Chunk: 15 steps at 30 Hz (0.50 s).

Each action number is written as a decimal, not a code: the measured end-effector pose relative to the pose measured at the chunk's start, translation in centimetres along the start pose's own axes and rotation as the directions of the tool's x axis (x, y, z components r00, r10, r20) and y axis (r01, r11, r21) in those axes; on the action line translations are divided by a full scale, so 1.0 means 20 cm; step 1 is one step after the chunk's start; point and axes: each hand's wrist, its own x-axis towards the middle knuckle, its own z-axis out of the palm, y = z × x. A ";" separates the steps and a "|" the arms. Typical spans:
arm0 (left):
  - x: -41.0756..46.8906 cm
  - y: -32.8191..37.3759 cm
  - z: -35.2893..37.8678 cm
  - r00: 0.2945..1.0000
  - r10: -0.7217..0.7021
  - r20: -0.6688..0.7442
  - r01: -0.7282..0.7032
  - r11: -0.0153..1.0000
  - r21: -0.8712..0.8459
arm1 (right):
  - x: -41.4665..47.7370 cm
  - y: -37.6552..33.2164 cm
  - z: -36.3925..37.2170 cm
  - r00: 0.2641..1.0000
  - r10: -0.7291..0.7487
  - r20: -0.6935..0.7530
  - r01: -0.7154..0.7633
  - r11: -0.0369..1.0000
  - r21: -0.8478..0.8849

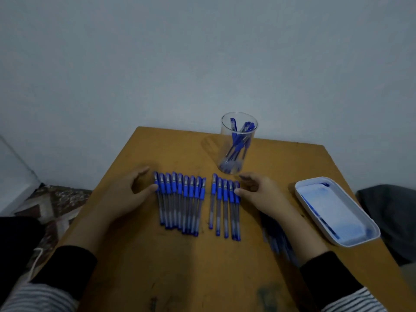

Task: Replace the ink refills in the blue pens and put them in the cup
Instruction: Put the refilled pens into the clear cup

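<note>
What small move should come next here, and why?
Probably pinch up the rightmost pen with the right hand: its thumb already touches that pen. Both hands are open, and the left hand only flanks the row. The cup already holds some pens.

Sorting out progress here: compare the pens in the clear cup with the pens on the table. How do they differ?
The pens in the clear cup stand tilted and crossed; the pens on the table lie flat in two neat side-by-side rows. The cup holds only a few, the table many more. Both have blue caps.
</note>
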 end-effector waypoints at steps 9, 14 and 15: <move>0.04 -0.02 -0.03 0.950 -0.007 0.312 -0.016 0.997 0.072 | 0.01 0.01 -0.02 0.987 -0.008 0.159 0.027 0.993 -0.116; 0.05 -0.03 -0.03 0.943 -0.024 0.331 -0.001 0.997 0.073 | 0.02 0.02 -0.02 0.981 -0.055 0.185 0.086 0.982 -0.166; 0.06 -0.04 -0.03 0.946 -0.015 0.324 -0.008 0.998 0.069 | 0.02 0.02 -0.02 0.980 -0.070 0.188 0.104 0.979 -0.176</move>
